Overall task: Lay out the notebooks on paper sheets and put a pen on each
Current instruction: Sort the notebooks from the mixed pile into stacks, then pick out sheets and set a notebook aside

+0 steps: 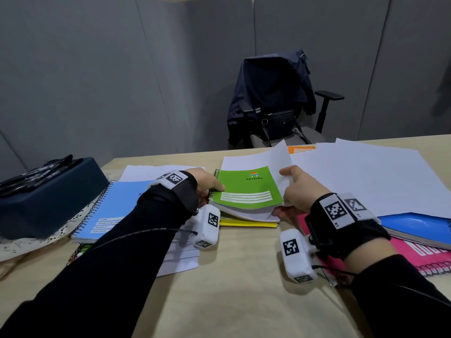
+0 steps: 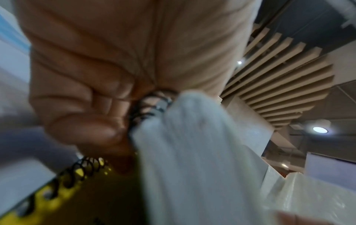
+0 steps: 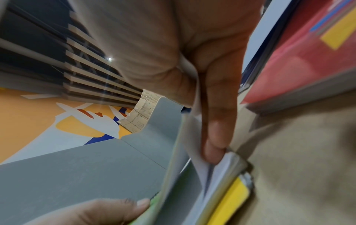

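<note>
A green spiral notebook (image 1: 246,189) is held tilted just above a yellow notebook (image 1: 249,224) at the table's middle. My left hand (image 1: 214,189) grips its wire spine, seen close up in the left wrist view with the fingers (image 2: 92,115) curled beside the coil (image 2: 154,105). My right hand (image 1: 284,191) pinches its right edge, thumb on top, one finger (image 3: 217,121) under the pages. A white sheet (image 1: 256,157) lies behind the notebook, its right side curled up against my thumb. The pens (image 1: 36,176) lie on a dark blue box (image 1: 44,203) at far left.
A light blue notebook (image 1: 112,211) lies on stacked sheets at left. Right of my hands a blue notebook (image 1: 419,225) rests on a pink one (image 1: 415,252). Large white sheets (image 1: 366,179) cover the back right, an orange notebook (image 1: 301,149) peeking out. A chair (image 1: 273,98) stands beyond the table.
</note>
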`<move>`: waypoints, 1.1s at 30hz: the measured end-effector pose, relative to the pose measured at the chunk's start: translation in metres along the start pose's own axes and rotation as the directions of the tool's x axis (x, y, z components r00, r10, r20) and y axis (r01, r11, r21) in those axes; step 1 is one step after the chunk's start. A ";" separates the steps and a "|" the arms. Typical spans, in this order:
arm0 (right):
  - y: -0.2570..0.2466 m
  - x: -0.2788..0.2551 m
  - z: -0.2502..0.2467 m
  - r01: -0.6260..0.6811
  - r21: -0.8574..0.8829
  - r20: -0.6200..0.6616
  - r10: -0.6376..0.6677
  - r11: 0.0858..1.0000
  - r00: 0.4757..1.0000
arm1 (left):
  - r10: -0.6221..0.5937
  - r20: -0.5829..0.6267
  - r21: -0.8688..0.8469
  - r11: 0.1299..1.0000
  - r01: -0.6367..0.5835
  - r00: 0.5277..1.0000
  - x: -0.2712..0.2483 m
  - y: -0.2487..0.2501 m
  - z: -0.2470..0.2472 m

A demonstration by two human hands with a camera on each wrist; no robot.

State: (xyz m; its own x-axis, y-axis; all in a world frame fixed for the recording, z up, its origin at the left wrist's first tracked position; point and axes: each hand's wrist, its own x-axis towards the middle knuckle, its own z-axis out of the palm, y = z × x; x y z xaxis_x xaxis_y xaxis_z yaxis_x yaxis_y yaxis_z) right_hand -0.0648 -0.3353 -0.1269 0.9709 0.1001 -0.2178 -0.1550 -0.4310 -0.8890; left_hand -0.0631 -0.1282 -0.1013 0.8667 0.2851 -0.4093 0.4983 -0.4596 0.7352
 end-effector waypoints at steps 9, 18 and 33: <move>-0.010 -0.012 -0.006 0.074 0.119 -0.034 -0.070 0.990 0.997 | 0.163 -0.064 -0.086 0.982 -0.168 0.985 -0.004 -0.005 -0.042; -0.018 -0.021 0.013 0.086 0.084 0.027 -0.089 0.993 0.996 | -0.004 -0.246 -0.061 0.998 -0.011 0.969 -0.025 -0.085 -0.130; -0.032 -0.016 -0.019 0.088 -0.031 -0.008 -0.089 0.996 0.996 | 0.167 -0.359 0.779 0.595 0.196 0.918 -0.030 -0.091 -0.137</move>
State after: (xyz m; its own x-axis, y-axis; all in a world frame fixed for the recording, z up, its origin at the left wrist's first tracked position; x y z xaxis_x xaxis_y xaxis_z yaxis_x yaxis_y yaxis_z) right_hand -0.0719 -0.3404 -0.0867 0.9821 0.1311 -0.1351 -0.0630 -0.4477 -0.8920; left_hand -0.1370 0.0203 -0.0819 0.8717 0.4864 -0.0590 0.4830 -0.8733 -0.0638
